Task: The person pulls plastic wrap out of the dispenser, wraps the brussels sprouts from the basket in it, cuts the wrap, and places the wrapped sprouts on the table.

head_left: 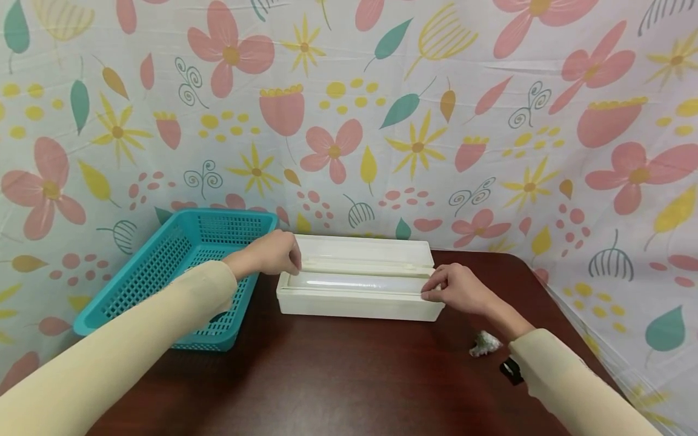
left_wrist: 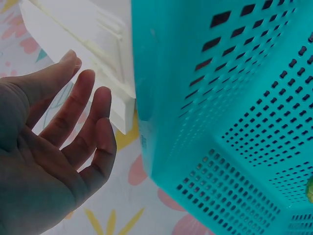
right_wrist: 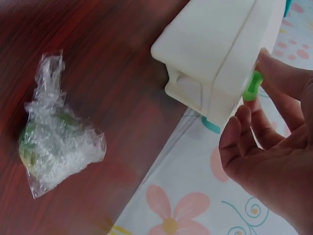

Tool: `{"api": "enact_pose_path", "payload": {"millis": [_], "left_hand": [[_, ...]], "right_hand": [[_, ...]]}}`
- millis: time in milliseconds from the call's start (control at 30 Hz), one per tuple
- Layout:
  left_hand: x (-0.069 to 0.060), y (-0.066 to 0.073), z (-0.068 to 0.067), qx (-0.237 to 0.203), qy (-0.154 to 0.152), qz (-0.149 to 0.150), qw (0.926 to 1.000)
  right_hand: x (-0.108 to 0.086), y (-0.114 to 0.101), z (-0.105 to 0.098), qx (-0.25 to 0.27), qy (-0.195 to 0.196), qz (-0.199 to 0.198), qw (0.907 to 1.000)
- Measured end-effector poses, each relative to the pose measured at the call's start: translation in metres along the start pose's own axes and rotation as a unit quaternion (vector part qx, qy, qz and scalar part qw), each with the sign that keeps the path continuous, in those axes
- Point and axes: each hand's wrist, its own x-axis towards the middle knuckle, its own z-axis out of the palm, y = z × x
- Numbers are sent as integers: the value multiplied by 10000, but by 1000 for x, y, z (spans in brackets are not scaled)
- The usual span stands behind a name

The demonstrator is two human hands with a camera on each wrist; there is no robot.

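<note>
A long white box (head_left: 360, 306) stands on the table with its lid (head_left: 365, 249) raised at the back; a roll of clear film (head_left: 354, 283) shows inside. The left hand (head_left: 271, 252) is over the box's left end, and in the left wrist view this hand (left_wrist: 63, 142) has its fingers loosely bent with nothing between them. At the right end is the right hand (head_left: 457, 287). In the right wrist view the right hand (right_wrist: 279, 117) pinches a small green tab (right_wrist: 253, 85) at the edge of the white box (right_wrist: 210, 44).
A teal perforated basket (head_left: 117, 281) stands left of the box, with a green item (left_wrist: 310, 190) partly visible in it. On the table (head_left: 349, 375), a plastic-wrapped item (head_left: 484, 344) and a small black object (head_left: 511, 370) lie near the right forearm. Flowered cloth (head_left: 349, 121) hangs behind.
</note>
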Motion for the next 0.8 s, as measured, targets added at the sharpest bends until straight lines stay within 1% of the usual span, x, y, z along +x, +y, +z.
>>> {"api": "enact_pose_path", "payload": {"millis": [67,267,433,500,667,800], "left_hand": [[0,-2,0,-58,34,-9,10000],[-1,-5,1,-251,95,-137,9995],[-3,-6,2,-387,164,-158,9990],[-4,-7,2,-466,208,-227,9984],[-6,-11,3,-618,302,-280,9972],[-7,-11,4,-706,342,-206,9967]], "right_hand": [[1,-1,0,11,23,-74,10000],[1,0,6,-41,244,-64,9997],[2,-1,11,17,590,92,9982],[4,-1,13,6,722,155,9973],[8,0,15,113,901,319,9954],[7,0,11,347,1007,473,9932]]}}
